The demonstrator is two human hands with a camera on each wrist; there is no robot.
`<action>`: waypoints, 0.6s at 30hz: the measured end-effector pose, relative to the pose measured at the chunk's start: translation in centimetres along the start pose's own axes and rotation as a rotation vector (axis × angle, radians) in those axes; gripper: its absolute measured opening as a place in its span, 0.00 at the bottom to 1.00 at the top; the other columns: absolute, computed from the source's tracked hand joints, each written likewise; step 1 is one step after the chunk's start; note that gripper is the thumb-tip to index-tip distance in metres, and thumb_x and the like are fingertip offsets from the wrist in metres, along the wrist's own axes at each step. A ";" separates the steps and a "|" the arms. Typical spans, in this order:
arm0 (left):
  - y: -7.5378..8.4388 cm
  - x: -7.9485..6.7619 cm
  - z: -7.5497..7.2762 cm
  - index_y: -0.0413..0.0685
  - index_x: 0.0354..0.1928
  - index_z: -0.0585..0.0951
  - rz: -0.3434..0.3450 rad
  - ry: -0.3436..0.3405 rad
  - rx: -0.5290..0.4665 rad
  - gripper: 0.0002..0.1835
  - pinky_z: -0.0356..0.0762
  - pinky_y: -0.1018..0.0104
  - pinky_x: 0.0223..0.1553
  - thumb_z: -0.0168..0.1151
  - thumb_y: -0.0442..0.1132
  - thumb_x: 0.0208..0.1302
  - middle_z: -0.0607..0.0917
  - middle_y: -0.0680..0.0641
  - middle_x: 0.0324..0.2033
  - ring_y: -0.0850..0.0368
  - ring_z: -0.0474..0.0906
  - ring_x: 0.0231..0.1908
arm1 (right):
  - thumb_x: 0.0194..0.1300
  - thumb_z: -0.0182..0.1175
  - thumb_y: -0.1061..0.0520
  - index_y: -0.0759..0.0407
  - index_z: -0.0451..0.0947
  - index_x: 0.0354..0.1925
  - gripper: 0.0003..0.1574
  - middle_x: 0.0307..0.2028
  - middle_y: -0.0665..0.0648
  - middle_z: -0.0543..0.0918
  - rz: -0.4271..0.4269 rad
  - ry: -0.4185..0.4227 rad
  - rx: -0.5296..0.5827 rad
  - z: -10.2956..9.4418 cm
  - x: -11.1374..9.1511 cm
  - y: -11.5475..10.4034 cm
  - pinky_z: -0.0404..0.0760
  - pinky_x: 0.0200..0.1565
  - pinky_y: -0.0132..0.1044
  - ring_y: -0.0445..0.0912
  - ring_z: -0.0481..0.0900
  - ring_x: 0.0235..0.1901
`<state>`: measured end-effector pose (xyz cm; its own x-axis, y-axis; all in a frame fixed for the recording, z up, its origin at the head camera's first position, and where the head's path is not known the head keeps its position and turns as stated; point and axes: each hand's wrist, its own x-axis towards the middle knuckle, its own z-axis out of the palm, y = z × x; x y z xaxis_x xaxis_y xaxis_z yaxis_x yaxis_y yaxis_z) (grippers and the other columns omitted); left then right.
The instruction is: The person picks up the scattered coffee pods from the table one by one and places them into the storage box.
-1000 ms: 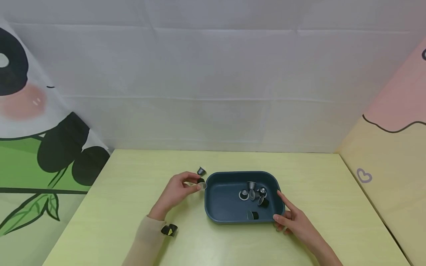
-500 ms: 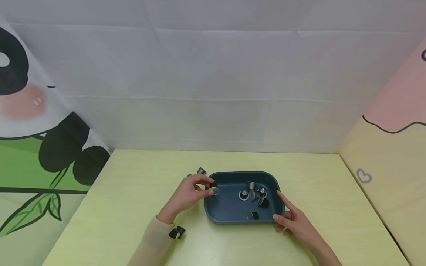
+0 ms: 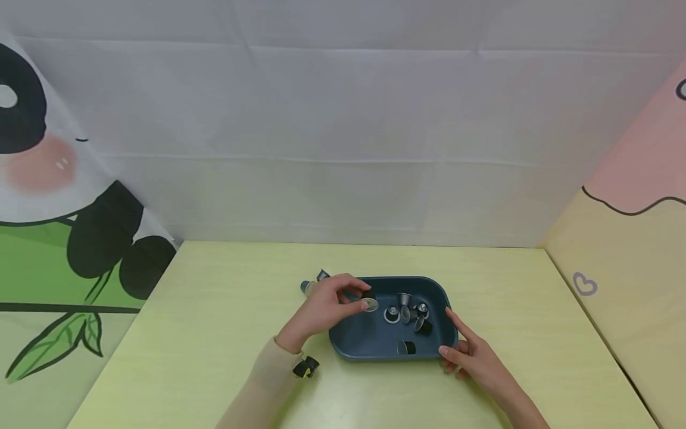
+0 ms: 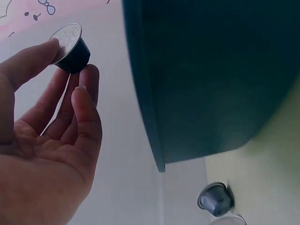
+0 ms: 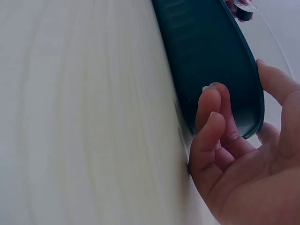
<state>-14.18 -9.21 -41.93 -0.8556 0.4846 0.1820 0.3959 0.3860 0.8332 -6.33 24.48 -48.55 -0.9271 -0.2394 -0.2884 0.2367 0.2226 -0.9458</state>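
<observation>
My left hand (image 3: 327, 301) pinches a dark coffee capsule (image 4: 77, 56) between thumb and fingers, its pale foil lid towards the thumb. In the head view this hand hovers over the left part of a dark blue tray (image 3: 356, 342). My right hand (image 3: 474, 357) holds the tray's near right corner, thumb and index finger at the rim; in the right wrist view, other fingers (image 5: 208, 105) curl against the outer wall. Inside the tray, several silver and black capsules (image 3: 392, 314) lie towards the right, with a black one (image 3: 407, 347) near the front wall.
Beyond the tray's left end, a grey capsule (image 4: 216, 199) and another capsule (image 3: 305, 286) lie on the pale yellow table (image 3: 214, 310), partly behind the left hand in the head view. A white cloth wall (image 3: 343, 149) rises at the back, with printed panels on both sides.
My left hand has carried the pinched capsule rightward from beside the tray's left edge to over its inside. The right hand and the tray have stayed in place.
</observation>
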 end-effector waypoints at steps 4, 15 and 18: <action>0.9 0.7 0.2 0.54 0.53 0.85 0.008 -0.013 0.008 0.16 0.78 0.63 0.39 0.70 0.43 0.64 0.83 0.60 0.44 0.62 0.79 0.40 | 0.71 0.62 0.54 0.41 0.44 0.80 0.51 0.33 0.67 0.84 -0.004 -0.004 -0.004 0.0 0.0 0.1 0.80 0.29 0.39 0.52 0.82 0.29; 2.6 3.2 0.6 0.50 0.53 0.84 0.086 -0.060 0.005 0.15 0.79 0.65 0.40 0.69 0.42 0.66 0.84 0.57 0.44 0.63 0.79 0.42 | 0.71 0.62 0.54 0.42 0.44 0.80 0.51 0.32 0.66 0.84 0.009 0.000 -0.002 0.1 -0.1 -0.2 0.80 0.29 0.39 0.53 0.82 0.30; 2.9 4.0 0.8 0.48 0.53 0.84 0.090 -0.074 -0.012 0.15 0.80 0.66 0.41 0.68 0.40 0.66 0.84 0.56 0.44 0.64 0.79 0.42 | 0.71 0.62 0.54 0.42 0.44 0.80 0.51 0.32 0.66 0.84 0.013 0.002 -0.002 0.1 -0.1 -0.3 0.80 0.29 0.38 0.53 0.82 0.30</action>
<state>-16.19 -5.52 -39.21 -0.7893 0.5740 0.2180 0.4661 0.3291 0.8212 -6.26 24.33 -48.24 -0.9244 -0.2349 -0.3004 0.2481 0.2280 -0.9415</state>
